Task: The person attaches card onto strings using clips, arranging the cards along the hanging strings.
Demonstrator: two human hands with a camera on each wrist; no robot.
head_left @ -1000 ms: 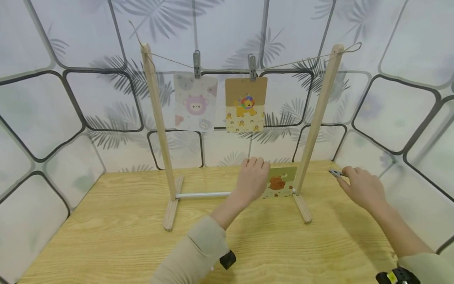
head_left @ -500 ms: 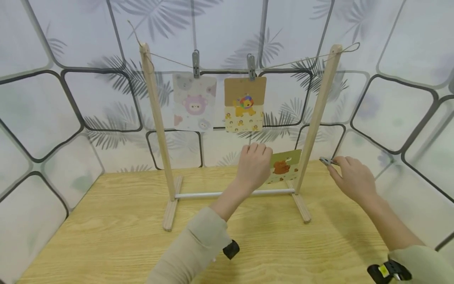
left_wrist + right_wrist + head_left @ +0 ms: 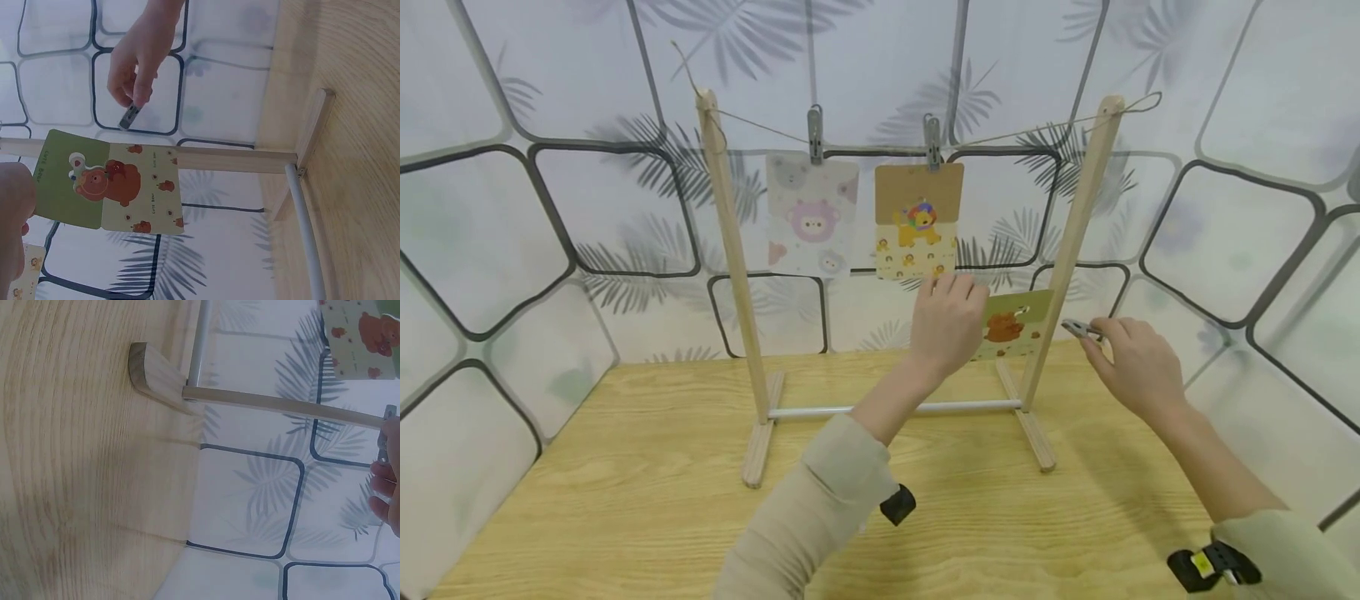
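Note:
My left hand grips a green and cream bear card by its left edge, holding it in the air in front of the stand's right post. In the left wrist view the card shows a brown bear and small bear prints. My right hand pinches a grey metal clip between thumb and fingers, just right of that post. Above, a lion card and a pale card with a pink animal hang from the string by a clip each.
The string runs between a left post and a right post. A white bar joins their wooden feet on the wood-grain table. Patterned curtain surrounds the back and sides.
My left hand has raised the bear card from near the table and moved it slightly right. My right hand has come up and left with its clip. The hanging cards stay put.

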